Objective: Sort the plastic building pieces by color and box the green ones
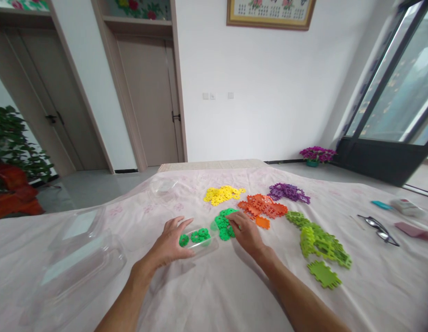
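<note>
My left hand (172, 240) grips the left end of a clear plastic container (211, 247), thumb on the near side and fingers on the far side. Several green flower-shaped plastic pieces (199, 235) lie inside it. Just right of the container is a pile of the same green pieces (223, 220) on the cloth. My right hand (244, 229) reaches over the right side of that pile with its fingertips pinched together. What lies between those fingertips is too small and covered to make out.
Behind the green pile sit yellow pieces (222, 194). Orange pieces (264, 206), purple pieces (289, 192) and lime-green pieces (324, 246) spread to the right. Clear plastic boxes (85, 263) stand at left, a clear lid-like dish (164, 185) farther back. Glasses (379, 229) rest at far right.
</note>
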`<state>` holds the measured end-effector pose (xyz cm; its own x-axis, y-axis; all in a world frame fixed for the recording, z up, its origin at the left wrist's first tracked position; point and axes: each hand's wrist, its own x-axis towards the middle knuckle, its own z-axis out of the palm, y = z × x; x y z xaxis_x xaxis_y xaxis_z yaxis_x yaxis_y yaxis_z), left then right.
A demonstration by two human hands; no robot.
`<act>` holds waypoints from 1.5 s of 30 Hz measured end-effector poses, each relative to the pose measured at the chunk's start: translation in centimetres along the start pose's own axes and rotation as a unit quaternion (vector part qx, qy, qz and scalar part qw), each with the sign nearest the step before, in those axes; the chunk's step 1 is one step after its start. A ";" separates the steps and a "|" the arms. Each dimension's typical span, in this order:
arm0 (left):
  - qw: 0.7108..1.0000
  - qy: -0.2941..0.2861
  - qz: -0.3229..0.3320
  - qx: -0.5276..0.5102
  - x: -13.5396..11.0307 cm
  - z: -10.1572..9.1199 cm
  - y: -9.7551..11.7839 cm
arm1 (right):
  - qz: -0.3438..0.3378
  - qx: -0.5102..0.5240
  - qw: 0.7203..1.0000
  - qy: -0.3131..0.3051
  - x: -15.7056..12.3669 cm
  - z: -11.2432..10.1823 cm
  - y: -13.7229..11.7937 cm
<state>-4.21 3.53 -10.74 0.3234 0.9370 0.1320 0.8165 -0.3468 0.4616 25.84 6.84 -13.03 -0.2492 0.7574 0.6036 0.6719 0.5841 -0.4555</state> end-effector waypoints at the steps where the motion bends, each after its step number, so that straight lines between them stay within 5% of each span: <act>1: 1.000 -0.002 -0.002 -0.001 0.0 0.0 0.0 | 0.032 -0.024 0.999 -0.004 0.2 -0.7 0.7; 8: 1.000 -0.001 -0.002 -0.004 -0.1 0.2 -0.1 | 0.203 -0.150 0.956 -0.150 0.7 -5.5 3.8; 14: 1.000 0.001 0.002 0.001 0.0 0.3 -0.4 | 0.252 -0.185 0.928 -0.202 0.3 -5.6 4.9; 21: 1.000 0.000 0.000 -0.003 0.0 0.2 -0.2 | 0.264 -0.106 0.942 -0.180 0.2 -5.7 5.4; 29: 1.000 0.005 0.003 -0.010 -0.1 0.1 0.0 | 0.265 0.204 0.941 -0.049 1.8 -3.5 1.7; 38: 1.000 0.011 0.001 -0.021 -0.2 0.3 -0.2 | 0.171 0.199 0.964 -0.046 1.0 0.3 -3.8; 45: 1.000 0.013 0.005 -0.018 -0.1 0.2 0.0 | 0.089 0.172 0.981 -0.029 0.4 1.1 -3.8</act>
<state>-4.17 3.40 -10.90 0.3184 0.9345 0.1593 0.7952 -0.3548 0.4917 22.39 5.27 -11.79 -0.1958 0.8658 0.4606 0.4357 0.4975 -0.7501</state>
